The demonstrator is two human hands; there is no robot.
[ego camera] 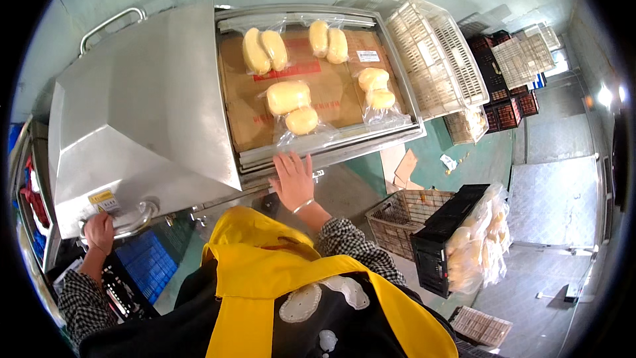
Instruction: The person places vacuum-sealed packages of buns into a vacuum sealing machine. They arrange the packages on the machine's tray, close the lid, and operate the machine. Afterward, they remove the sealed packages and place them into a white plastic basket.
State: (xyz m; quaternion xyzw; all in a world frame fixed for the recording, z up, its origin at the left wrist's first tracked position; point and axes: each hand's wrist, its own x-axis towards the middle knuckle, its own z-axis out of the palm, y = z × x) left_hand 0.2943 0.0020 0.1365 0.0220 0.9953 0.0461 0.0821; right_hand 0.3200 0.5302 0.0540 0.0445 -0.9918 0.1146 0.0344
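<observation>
My left hand (99,232) is closed around the bent metal handle (141,219) at the front of a stainless steel lid (144,84). The lid covers the left side of a double-chamber vacuum sealing machine. My right hand (295,184) lies flat, fingers spread, at the front rim of the right chamber (343,151), holding nothing. Cardboard (338,84) lines this chamber. On it lie several clear plastic bags of peeled, potato-like pieces, one pair at back left (266,49), one at back middle (328,42), one at front middle (290,104) and one at right (378,88).
White plastic crates (437,59) are stacked against the machine's right side. Behind me to the right are a beige crate (397,216) and a black crate (430,258) with filled clear bags (479,243). A blue crate (146,263) is below the lid. Cardboard scraps (405,166) lie on the floor.
</observation>
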